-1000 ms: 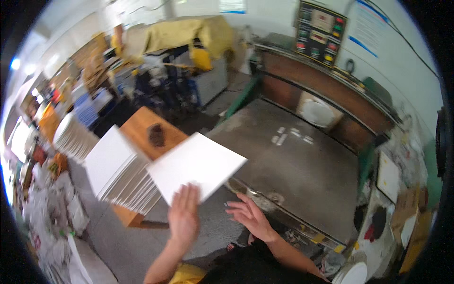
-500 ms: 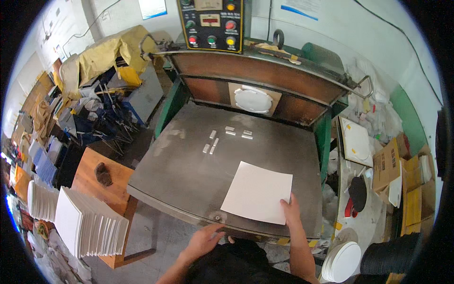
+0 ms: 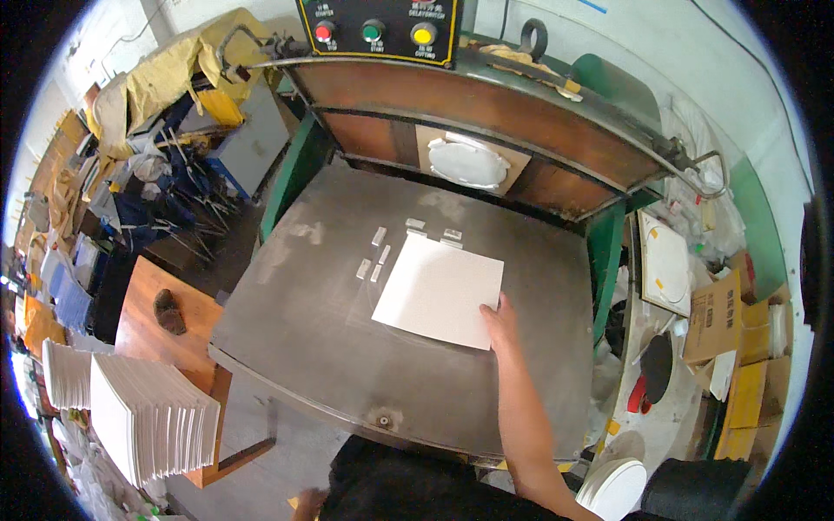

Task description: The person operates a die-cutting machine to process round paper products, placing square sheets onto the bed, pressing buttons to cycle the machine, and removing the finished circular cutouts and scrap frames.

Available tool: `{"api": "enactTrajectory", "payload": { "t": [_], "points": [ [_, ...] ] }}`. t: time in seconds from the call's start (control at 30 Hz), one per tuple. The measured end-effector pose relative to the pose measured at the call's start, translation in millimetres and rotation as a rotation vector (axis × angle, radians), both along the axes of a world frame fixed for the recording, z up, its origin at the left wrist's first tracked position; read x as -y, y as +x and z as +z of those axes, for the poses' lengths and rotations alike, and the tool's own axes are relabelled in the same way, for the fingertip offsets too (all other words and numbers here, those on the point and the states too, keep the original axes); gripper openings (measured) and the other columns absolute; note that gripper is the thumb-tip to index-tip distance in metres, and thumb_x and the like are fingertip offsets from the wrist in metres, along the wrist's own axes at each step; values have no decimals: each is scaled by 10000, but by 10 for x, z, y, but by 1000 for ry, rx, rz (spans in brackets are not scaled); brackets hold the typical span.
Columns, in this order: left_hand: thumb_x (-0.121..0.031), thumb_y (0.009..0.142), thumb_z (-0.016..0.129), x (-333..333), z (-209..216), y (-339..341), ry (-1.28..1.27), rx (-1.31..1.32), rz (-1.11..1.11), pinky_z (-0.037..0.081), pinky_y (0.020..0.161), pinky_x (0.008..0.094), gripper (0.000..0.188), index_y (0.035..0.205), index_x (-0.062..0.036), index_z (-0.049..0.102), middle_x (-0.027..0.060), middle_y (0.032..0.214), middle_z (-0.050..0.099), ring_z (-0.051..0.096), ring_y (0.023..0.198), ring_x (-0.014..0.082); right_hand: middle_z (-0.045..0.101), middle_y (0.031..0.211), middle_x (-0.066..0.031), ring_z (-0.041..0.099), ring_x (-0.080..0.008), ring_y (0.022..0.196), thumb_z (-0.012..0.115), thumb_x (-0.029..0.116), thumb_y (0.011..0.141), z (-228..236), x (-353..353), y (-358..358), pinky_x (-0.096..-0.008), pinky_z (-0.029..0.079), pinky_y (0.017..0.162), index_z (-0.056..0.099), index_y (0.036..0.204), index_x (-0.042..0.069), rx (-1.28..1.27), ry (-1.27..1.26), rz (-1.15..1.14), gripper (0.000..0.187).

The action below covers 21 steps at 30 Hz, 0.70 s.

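Note:
My right hand grips the right edge of a square white sheet, thumb on top. The sheet lies over the middle of the grey machine bed. Its far and left edges are beside several small pale blocks on the bed, and one faint outline shows near its left side. Only a blurred bit of my left hand shows at the lower edge, beside my dark clothing; its fingers cannot be made out.
Behind the bed, a brown press beam carries a board with a white oval. A control panel hangs above. Stacked white sheets stand on a wooden table at left. White round pieces and cartons are at right.
My right hand has pushed the white sheet away from the front edge, up and left toward the small blocks. My left hand has drawn back from the bed's front edge to the lower edge of view.

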<state>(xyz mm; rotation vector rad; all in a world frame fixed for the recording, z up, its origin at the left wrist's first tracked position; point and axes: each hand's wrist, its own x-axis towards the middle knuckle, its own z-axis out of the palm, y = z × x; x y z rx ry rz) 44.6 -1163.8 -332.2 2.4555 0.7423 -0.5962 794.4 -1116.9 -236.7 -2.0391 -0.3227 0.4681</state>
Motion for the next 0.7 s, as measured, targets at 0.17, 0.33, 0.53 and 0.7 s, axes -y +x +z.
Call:
{"api": "enactTrajectory", "payload": {
  "t": [0.17,0.33,0.53,0.7],
  "points": [
    [-269,818,604,75,266,267,-668,-312,1120,452,622,422,166,822,-106,636,100,766,613,586,706,312,628,1178,-233,612,-360,1103,706,174,810,286,-309,-177,-433,474,941,463,1336,-35,118,-131,101,616],
    [-262,855,581,-726,183,805,-764,-187,1248,442,594,371,165,837,-111,644,59,736,616,586,688,241,632,1169,-230,631,-299,1072,694,218,844,527,-177,-69,-378,501,895,437,1364,-36,-34,-135,132,633],
    [-194,917,524,-1912,908,1823,-687,682,1493,518,867,388,350,1208,1,532,122,1130,631,614,1034,235,653,1061,-165,637,-215,961,651,237,908,524,-58,-177,-351,524,839,407,1373,-49,-59,-63,42,597],
    [-128,904,511,-1794,1437,2059,-896,666,1517,518,917,428,313,1190,-1,525,149,1138,614,616,1033,281,624,1129,-132,609,-199,1006,629,261,931,769,169,-472,-377,517,847,515,1257,-38,-273,31,-147,457]
  ]
}}
